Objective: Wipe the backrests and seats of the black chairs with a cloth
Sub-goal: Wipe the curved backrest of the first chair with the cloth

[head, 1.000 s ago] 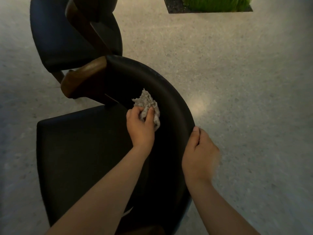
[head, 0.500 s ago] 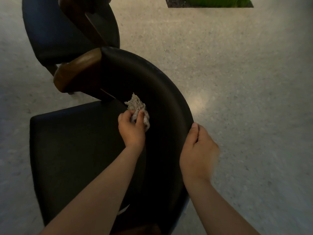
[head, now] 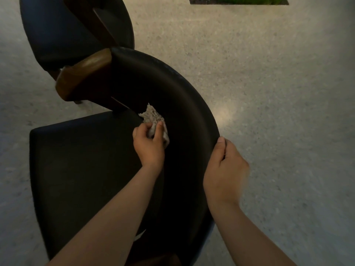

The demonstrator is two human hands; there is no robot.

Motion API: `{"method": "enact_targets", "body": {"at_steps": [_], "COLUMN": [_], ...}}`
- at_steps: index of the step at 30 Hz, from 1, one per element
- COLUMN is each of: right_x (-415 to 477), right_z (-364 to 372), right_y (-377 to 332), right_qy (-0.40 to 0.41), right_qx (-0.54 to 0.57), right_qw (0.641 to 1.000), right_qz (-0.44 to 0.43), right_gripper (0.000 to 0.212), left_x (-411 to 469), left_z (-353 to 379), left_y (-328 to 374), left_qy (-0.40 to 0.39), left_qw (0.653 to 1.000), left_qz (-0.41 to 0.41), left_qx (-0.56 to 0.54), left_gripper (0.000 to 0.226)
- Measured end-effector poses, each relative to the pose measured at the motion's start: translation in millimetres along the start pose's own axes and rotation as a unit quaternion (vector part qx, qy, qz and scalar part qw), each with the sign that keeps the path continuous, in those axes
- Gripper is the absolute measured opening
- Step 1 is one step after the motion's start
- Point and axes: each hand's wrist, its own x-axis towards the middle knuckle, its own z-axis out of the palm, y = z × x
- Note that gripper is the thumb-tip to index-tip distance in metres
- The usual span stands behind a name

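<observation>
A black chair fills the middle of the view, with a curved black backrest (head: 184,104) and a flat black seat (head: 80,158). My left hand (head: 148,144) grips a crumpled grey cloth (head: 153,120) and presses it against the inner face of the backrest, low down near the seat. My right hand (head: 225,169) holds the backrest's top edge on the right, thumb on the rim and fingers curled over the outer side.
A brown wooden armrest (head: 82,77) sticks out at the backrest's left end. A second black chair (head: 63,29) stands just behind, at the top left. Speckled grey floor (head: 278,112) spreads to the right, with a planter of green grass (head: 240,0) at the top edge.
My left hand has slid the cloth down and to the left along the inside of the backrest, towards the seat. My right hand has kept its hold on the rim.
</observation>
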Motion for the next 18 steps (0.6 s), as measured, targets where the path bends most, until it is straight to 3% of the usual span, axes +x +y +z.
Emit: {"method": "enact_targets", "body": {"at_steps": [8,13,18], "right_x": [-0.1,-1.0,-1.3], "right_z": [-1.8,-2.8,-5.1], "right_y": [-0.3,-0.5,-0.1], "right_qy": [-0.008,-0.017,-0.026], "right_qx": [-0.004,0.001,0.002], "right_qw": [1.0,1.0,1.0], "right_qz": [-0.005,0.001,0.003], "right_gripper": [0.039,0.04,0.041], "left_x": [9.1,21.8,9.2], "left_z": [-7.3,-27.1,-41.6], "left_y": [-13.4,-40.3,-23.1], "left_qy": [-0.015,-0.081,-0.082], "left_qw": [0.999,0.984,0.986], "left_qz": [-0.038,-0.127,-0.061], "left_qx": [0.009,0.099,0.132], "left_gripper": [0.003,0.028,0.025]}}
